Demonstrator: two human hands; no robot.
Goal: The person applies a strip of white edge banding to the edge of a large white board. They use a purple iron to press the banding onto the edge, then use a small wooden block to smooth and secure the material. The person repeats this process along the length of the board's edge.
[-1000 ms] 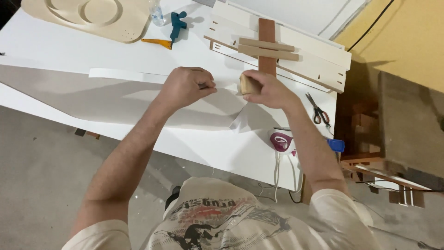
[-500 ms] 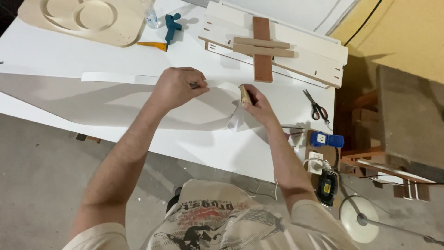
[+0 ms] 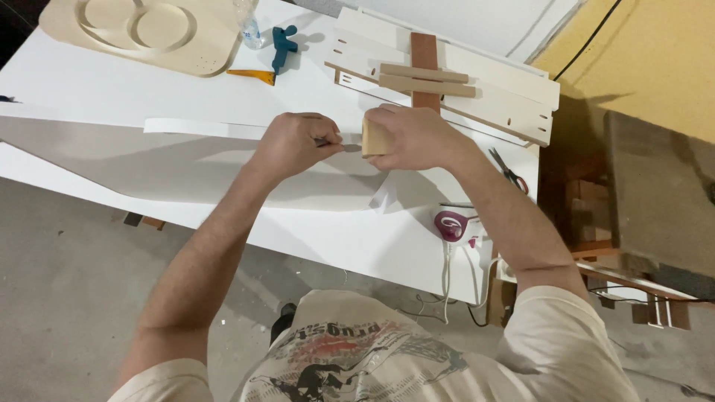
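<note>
Head view: fists (image 3: 294,143) together, arms extended.

The right hand (image 3: 417,138) has slid the wooden block (image 3: 376,138) back left — nearer the left hand (image 3: 294,141) again.

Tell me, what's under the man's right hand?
The right hand grips a small wooden block against the white board. Beside it, the left hand pinches a thin tool. Whatever lies beneath the block is hidden.

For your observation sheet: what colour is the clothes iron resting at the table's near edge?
The iron is magenta-purple and white, seen in the head view.
</note>
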